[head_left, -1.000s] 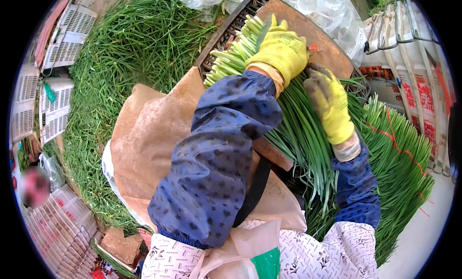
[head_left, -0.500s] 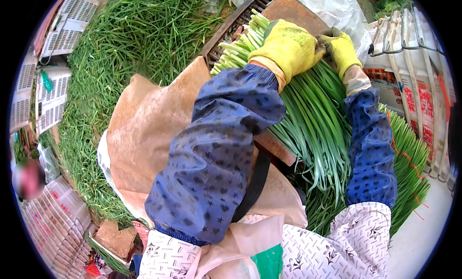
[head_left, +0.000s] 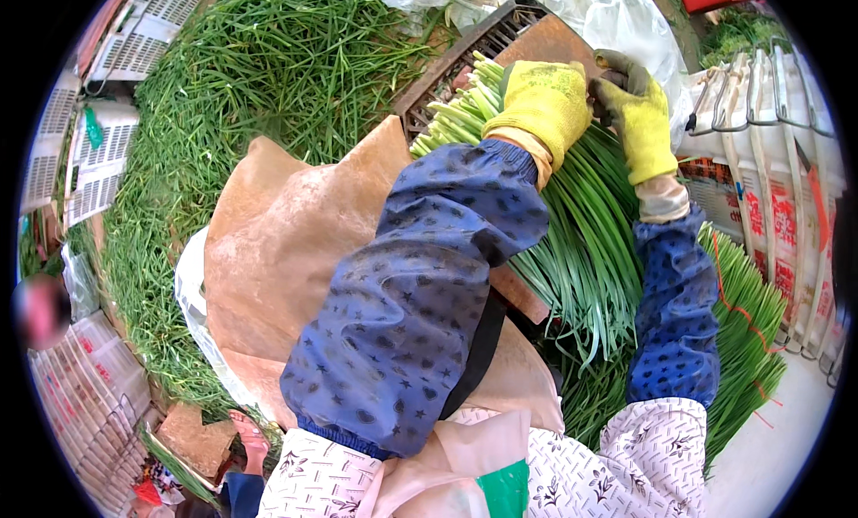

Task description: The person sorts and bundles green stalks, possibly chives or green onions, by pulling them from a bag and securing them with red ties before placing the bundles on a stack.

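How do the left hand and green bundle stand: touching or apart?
Touching: head view shows the left hand laid over the green bundle, stalks emerging both sides.

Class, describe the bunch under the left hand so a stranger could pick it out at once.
Find the dark slotted rack at top centre. Just below it, under the left hand, lies the bunch of chive-like greens. Unlike the tangled heap at left and red-tied greens at right, it shows pale stem ends and no tie.
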`<state>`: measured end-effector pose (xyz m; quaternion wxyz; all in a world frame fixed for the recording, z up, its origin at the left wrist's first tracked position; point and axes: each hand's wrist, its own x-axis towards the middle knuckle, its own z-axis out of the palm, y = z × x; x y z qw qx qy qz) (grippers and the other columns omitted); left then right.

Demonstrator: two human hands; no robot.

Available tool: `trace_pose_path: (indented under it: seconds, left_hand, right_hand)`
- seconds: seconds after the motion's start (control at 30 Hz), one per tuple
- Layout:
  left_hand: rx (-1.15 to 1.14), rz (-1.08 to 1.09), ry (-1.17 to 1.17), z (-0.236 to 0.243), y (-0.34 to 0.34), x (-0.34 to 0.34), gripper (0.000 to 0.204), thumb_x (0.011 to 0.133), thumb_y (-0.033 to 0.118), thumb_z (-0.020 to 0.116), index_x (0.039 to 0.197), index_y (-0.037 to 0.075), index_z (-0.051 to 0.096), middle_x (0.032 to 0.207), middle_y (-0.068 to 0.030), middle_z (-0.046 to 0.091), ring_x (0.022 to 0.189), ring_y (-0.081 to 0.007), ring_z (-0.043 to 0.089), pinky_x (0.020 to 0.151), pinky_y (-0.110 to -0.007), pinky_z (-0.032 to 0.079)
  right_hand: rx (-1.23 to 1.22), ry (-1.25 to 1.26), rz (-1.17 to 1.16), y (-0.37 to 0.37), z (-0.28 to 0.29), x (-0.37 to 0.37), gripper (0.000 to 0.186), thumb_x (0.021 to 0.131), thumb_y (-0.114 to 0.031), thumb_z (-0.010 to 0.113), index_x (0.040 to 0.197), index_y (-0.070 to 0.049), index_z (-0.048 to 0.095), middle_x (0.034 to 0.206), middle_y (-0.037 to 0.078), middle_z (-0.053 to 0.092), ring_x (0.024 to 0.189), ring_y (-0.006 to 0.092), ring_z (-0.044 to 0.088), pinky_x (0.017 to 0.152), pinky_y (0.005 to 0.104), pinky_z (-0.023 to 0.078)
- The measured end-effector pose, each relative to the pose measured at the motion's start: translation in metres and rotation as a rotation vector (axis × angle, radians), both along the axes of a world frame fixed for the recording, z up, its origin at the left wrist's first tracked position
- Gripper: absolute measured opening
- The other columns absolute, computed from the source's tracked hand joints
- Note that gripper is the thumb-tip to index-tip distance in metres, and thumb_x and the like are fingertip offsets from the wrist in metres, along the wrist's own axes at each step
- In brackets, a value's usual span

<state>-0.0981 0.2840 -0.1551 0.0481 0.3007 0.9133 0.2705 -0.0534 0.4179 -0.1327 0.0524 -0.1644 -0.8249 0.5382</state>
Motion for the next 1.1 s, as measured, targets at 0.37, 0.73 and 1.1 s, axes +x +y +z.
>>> trace_pose_path:
  seconds: [0.37,0.73,1.1]
  left_hand:
    - [0.158,-0.204,-0.113,-0.025,-0.015,-0.021,0.027,0.084,0.030,0.059,0.100,0.011,0.069,0.089,-0.0171,0.068,0.081,-0.0326,0.066,0.076,-0.042,0.051]
    - [0.290,-0.185,0.016,-0.018,-0.020,0.003,0.027,0.083,0.038,0.062,0.093,0.014,0.072,0.084,-0.0154,0.068,0.079,-0.0334,0.065,0.072,-0.043,0.051]
    - [0.074,-0.252,-0.003,-0.003,-0.031,0.018,0.021,0.081,0.034,0.059,0.088,0.017,0.071,0.090,-0.0046,0.070,0.093,-0.0254,0.064,0.086,-0.044,0.043]
  right_hand:
    - [0.463,0.307,0.143,-0.064,0.048,0.067,0.020,0.083,-0.011,0.063,0.101,-0.004,0.064,0.095,0.011,0.063,0.083,0.0221,0.062,0.072,0.0308,0.049]
    - [1.067,0.211,0.798,-0.165,-0.056,0.142,0.021,0.080,-0.016,0.054,0.088,-0.002,0.067,0.076,0.010,0.063,0.069,0.0256,0.062,0.053,0.0369,0.046]
    - [0.345,0.286,0.559,-0.150,-0.074,0.128,0.028,0.090,-0.022,0.052,0.111,-0.007,0.063,0.110,0.011,0.063,0.099,0.0297,0.059,0.085,0.0369,0.048]
